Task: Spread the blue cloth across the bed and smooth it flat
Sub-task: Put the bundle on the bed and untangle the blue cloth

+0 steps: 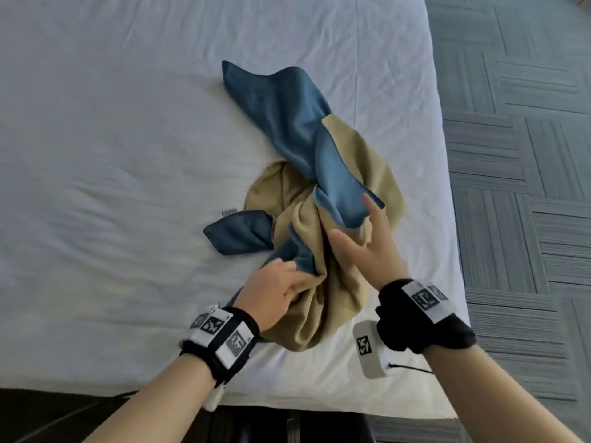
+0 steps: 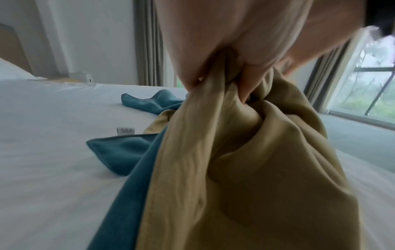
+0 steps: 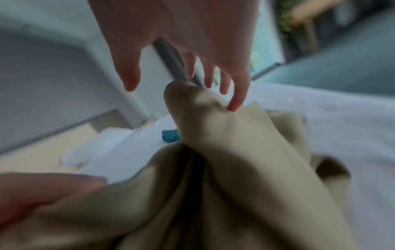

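Two hands work a crumpled cloth point(image 1: 289, 129), blue on one face and tan on the other, lying on the white bed point(image 1: 112, 155) nearer its right edge than its left. The cloth's long axis runs from a blue corner pointing toward the far side of the bed down to a tan bunch close to the near edge; a second blue corner sticks out toward the left. The left hand point(image 1: 271, 292) has its fingers point(image 2: 252, 84) curled and clamped on the gathered tan folds near the near edge. The right hand point(image 1: 367, 247) hovers over the bunch, its fingers point(image 3: 235, 99) spread apart and fairly straight, one fingertip touching the tan fabric. Wide bare sheet lies to the left and far side; grey carpet point(image 1: 518, 155) borders the right edge.
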